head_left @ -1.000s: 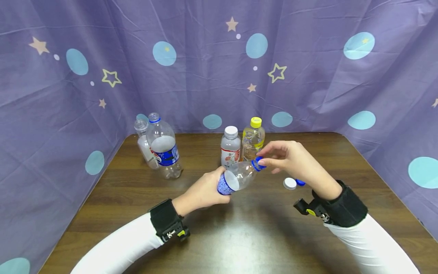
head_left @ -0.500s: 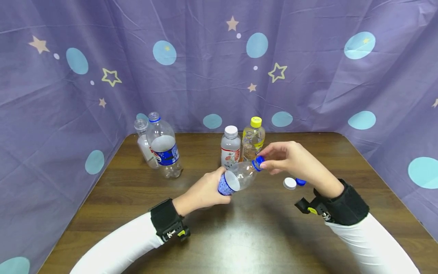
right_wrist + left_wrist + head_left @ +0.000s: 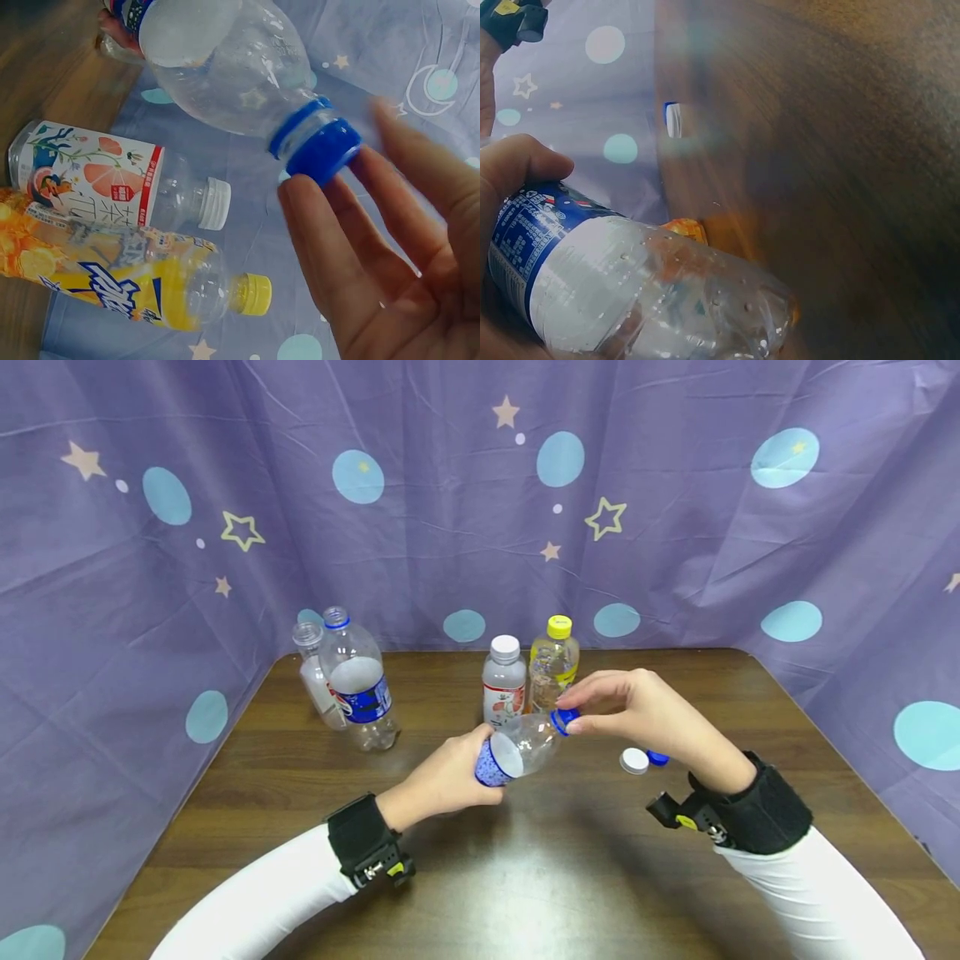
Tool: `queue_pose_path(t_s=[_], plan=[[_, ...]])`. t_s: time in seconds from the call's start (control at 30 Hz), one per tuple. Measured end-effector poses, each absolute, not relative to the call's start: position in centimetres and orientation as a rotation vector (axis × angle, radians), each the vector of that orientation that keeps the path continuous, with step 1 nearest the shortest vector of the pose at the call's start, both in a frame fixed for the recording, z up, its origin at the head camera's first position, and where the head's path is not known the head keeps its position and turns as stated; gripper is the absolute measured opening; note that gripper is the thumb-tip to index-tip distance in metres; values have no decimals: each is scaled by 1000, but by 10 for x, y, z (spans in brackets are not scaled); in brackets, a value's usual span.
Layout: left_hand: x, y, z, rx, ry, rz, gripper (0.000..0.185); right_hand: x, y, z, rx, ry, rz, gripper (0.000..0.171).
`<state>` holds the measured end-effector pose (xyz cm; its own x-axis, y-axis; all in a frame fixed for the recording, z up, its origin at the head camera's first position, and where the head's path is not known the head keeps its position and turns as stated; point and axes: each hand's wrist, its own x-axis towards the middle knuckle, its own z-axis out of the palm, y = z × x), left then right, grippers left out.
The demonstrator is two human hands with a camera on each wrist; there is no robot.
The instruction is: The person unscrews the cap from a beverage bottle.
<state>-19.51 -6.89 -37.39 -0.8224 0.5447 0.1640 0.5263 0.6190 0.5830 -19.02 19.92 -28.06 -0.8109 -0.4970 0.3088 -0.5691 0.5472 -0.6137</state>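
Note:
A clear plastic bottle (image 3: 517,747) with a blue label is held tilted above the table, its neck pointing right. My left hand (image 3: 450,777) grips its labelled lower part; the left wrist view shows the thumb (image 3: 517,161) over the label and the bottle (image 3: 645,285) close up. A blue cap (image 3: 562,719) sits on the neck. My right hand (image 3: 637,710) pinches this cap between thumb and fingertips. In the right wrist view the cap (image 3: 324,152) lies against the fingers (image 3: 337,247).
On the wooden table (image 3: 525,877) stand a white-capped bottle (image 3: 505,685) and a yellow-capped bottle (image 3: 555,664) behind the hands. Two uncapped bottles (image 3: 360,685) stand at the back left. A loose white cap (image 3: 634,761) and a blue cap (image 3: 658,757) lie by the right wrist. Purple curtain surrounds the table.
The right hand's fingers have shifted slightly around the blue cap. The left hand and the bottle stay almost where they were.

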Motion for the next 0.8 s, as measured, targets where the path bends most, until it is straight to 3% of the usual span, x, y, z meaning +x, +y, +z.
queue_pose_path(t_s=[0.13,0.33,0.47,0.8], plan=[[-195,-68,-374,936,2806,970,58,-191,198,-282,885,-2664,1229,17],[-195,-67,-374,923,2807,972,56,-192,197,-280,706,-2820,1154,28],[-195,-67,-374,922,2808,969,56,-192,197,-278,646,-2909,1190,26],[-194,-68,-377,918,2821,969,57,-193,200,-277,844,-2807,1049,29]])
